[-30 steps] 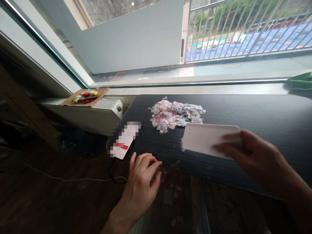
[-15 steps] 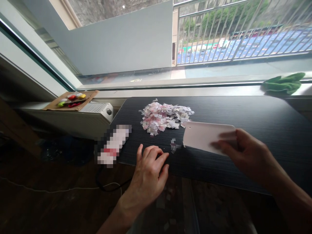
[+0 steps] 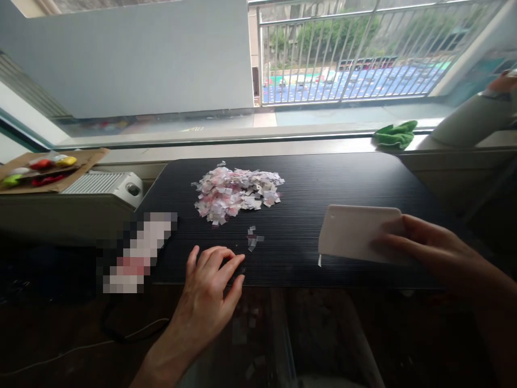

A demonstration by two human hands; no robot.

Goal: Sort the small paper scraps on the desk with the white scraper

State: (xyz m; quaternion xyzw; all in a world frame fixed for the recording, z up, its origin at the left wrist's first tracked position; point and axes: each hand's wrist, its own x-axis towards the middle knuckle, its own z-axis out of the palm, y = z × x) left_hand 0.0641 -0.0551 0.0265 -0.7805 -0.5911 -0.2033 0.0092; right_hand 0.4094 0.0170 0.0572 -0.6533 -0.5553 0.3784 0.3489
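Observation:
My right hand (image 3: 424,240) grips the right end of a flat, off-white plastic scraper (image 3: 355,231) with rounded corners and a tiny hole. A thin paper scrap (image 3: 320,261) hangs at the scraper's lower left corner. My left hand (image 3: 212,277) hovers by the front edge of the black table (image 3: 307,188), fingers bent and apart, nothing seen in them. Beyond it lies a heap of white and pinkish paper shreds (image 3: 238,194). A few loose shreds (image 3: 253,238) lie between the heap and my left hand.
A pixelated object (image 3: 141,250) is at the table's left edge. Beyond it are a white radiator (image 3: 103,186) and cardboard (image 3: 86,161) with colourful items. A green cloth (image 3: 395,136) lies on the windowsill (image 3: 319,137). A pale cylindrical thing (image 3: 464,124) stands far right.
The view has swung right, shifting the scene leftward. My right hand has drawn the scraper rightward, away from the heap and loose shreds. My left hand stays near the front edge.

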